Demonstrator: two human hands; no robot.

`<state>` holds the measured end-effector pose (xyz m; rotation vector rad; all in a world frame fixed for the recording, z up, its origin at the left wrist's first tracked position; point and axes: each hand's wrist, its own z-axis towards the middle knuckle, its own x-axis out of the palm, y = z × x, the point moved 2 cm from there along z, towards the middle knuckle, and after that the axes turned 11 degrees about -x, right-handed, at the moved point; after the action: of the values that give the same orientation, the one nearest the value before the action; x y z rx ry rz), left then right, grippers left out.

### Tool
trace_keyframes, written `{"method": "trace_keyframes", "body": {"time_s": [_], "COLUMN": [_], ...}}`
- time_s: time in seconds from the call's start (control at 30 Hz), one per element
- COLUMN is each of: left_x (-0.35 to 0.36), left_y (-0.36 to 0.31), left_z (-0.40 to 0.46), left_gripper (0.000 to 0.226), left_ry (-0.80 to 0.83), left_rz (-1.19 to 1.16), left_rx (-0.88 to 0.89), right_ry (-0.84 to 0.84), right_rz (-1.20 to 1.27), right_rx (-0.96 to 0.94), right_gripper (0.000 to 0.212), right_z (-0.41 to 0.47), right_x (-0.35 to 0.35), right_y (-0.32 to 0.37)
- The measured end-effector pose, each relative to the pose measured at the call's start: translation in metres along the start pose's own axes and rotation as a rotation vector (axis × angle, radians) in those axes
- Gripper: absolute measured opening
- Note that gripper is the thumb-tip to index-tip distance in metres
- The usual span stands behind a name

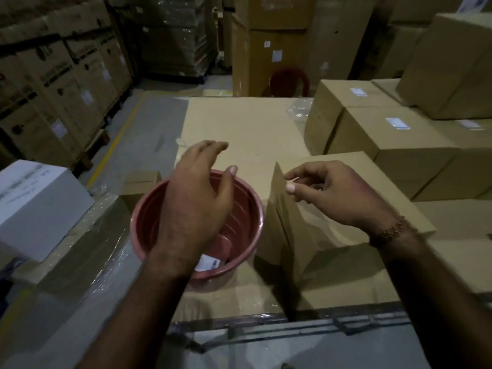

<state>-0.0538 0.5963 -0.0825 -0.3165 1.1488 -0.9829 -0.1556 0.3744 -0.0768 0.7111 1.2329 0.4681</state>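
A pink plastic tub [239, 217] stands on a cardboard surface in front of me, with a white label lying inside it. My left hand [197, 198] hovers over the tub with relaxed fingers and holds nothing. Just right of the tub is an open cardboard box [346, 246] with one flap [278, 187] standing upright. My right hand [335, 193] is above this box, beside the flap's top edge, and pinches a small thin thing between thumb and forefinger; I cannot tell what it is. A bead bracelet is on the right wrist.
Sealed cardboard boxes [394, 139] are stacked at the right. A large flat carton [245, 123] lies behind the tub. A white box [37, 206] sits at the left on plastic-wrapped goods. Tall stacked cartons [53, 83] line a floor aisle with a yellow stripe [119, 134].
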Motion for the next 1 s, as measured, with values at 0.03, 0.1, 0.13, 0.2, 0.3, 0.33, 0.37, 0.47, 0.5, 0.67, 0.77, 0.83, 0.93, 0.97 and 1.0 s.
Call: {"method": "trace_keyframes", "body": {"time_s": [0.03,0.1,0.13,0.2,0.3,0.33,0.37,0.47,0.5,0.67,0.77,0.83,0.93,0.97,1.0], "left_x": [0.012,0.039,0.053,0.081,0.108,0.114,0.119,0.13,0.131,0.134,0.138,0.141,0.146,0.148,0.149], "left_y": [-0.012,-0.031,-0.038,-0.05,-0.065,-0.068,-0.072,-0.076,-0.078,-0.077,-0.073,-0.068,-0.062,-0.061,-0.059], "left_z": [-0.004,-0.013,-0.017,-0.026,-0.039,-0.044,-0.049,-0.054,-0.052,-0.038,-0.03,-0.022,-0.008,-0.004,-0.001], "left_gripper": [0.042,0.042,0.043,0.053,0.088,0.099,0.109,0.119,0.118,0.109,0.104,0.102,0.095,0.09,0.082], "left_ry": [0.017,0.078,0.141,0.325,0.673,0.766,0.826,0.864,0.851,0.777,0.701,0.662,0.645,0.642,0.632], "left_rz": [-0.005,0.0,0.005,0.056,0.187,0.218,0.235,0.264,0.27,0.274,0.292,0.272,0.276,0.279,0.272], "left_rx": [0.01,0.013,0.004,0.012,-0.037,-0.074,-0.105,-0.158,-0.17,-0.242,-0.285,-0.359,-0.454,-0.457,-0.452], "right_ry": [-0.005,0.066,0.15,0.37,0.59,0.601,0.588,0.447,0.398,0.292,0.256,0.226,0.19,0.175,0.152], "right_rz": [-0.045,-0.184,-0.281,-0.463,-0.634,-0.624,-0.594,-0.511,-0.507,-0.551,-0.596,-0.661,-0.731,-0.739,-0.751], "right_rx": [-0.006,-0.003,0.019,0.129,0.262,0.283,0.282,0.207,0.168,0.081,0.093,0.083,0.063,0.067,0.069], "right_gripper": [0.031,0.05,0.066,0.104,0.136,0.138,0.136,0.121,0.116,0.103,0.098,0.095,0.104,0.109,0.11], "right_z": [-0.007,-0.018,-0.024,-0.037,-0.056,-0.061,-0.066,-0.074,-0.074,-0.061,-0.049,-0.042,-0.033,-0.031,-0.029], "right_x": [-0.015,-0.047,-0.061,-0.084,-0.099,-0.1,-0.098,-0.091,-0.09,-0.078,-0.067,-0.058,-0.043,-0.038,-0.033], "right_y": [-0.009,-0.032,-0.045,-0.07,-0.105,-0.116,-0.125,-0.142,-0.144,-0.152,-0.156,-0.157,-0.158,-0.157,-0.156]}}
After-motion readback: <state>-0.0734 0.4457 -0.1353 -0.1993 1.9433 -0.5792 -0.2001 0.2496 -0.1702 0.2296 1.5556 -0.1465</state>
